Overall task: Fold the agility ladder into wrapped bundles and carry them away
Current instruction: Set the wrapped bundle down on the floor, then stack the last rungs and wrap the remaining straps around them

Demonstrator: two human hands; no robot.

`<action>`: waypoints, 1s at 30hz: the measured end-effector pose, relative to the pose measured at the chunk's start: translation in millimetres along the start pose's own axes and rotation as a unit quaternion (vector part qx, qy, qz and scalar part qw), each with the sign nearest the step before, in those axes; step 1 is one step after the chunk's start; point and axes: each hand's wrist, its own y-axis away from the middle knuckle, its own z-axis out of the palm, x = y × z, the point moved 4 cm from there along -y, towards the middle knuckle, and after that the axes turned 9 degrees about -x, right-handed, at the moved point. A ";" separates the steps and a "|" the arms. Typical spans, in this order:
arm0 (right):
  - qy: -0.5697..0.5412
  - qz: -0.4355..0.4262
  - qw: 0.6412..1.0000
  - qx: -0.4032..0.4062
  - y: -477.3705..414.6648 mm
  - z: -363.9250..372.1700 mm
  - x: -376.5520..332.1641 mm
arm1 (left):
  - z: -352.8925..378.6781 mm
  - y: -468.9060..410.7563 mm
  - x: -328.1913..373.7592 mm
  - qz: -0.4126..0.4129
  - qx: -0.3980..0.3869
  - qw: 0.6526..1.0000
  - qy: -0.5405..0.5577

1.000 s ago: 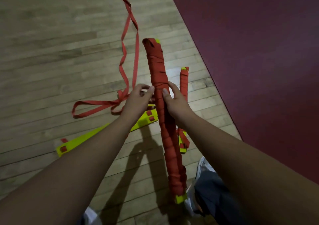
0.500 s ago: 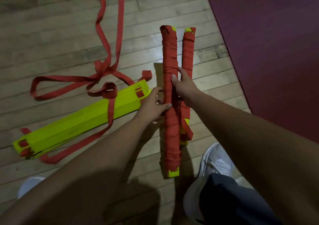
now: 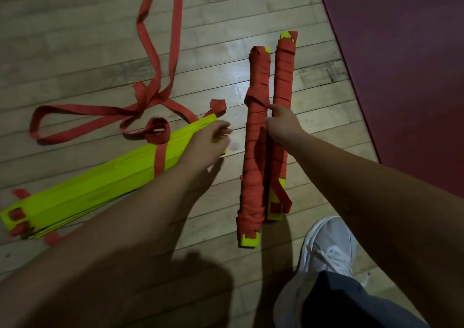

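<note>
Two bundles of yellow rungs wrapped in red strap lie side by side on the wood floor, the left bundle [image 3: 253, 151] and the right bundle [image 3: 284, 76]. My right hand [image 3: 281, 125] sits between them, its fingers curled and its thumb on the strap of the left bundle. A stack of bare yellow rungs [image 3: 100, 184] lies to the left, with one red strap around it. My left hand [image 3: 208, 140] hovers over the stack's near end with loosely curled fingers that hold nothing. The loose red strap [image 3: 155, 58] trails away from the stack across the floor.
A dark red mat [image 3: 401, 76] covers the floor on the right, its edge just past the bundles. My white shoe [image 3: 329, 247] and a dark trouser leg [image 3: 351, 302] stand just below the bundles. Wood floor [image 3: 75, 51] stretches to the left and far side.
The bundle that both hands held up has come down onto the floor beside the other bundle. My left hand let go of it and moved left to the yellow stack.
</note>
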 end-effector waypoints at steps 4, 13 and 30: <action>0.118 -0.108 0.985 0.063 14.3 25.6 -28.2 | -75.7 17.8 -25.3 -0.013 0.117 0.950 -0.291; -0.035 0.077 0.992 -0.095 1.6 126.7 -26.5 | -103.6 31.4 -68.7 -0.115 0.036 0.915 -0.386; -0.179 -0.140 0.963 -0.145 114.8 40.3 -137.6 | -153.7 123.3 58.7 -0.038 0.089 0.959 -0.267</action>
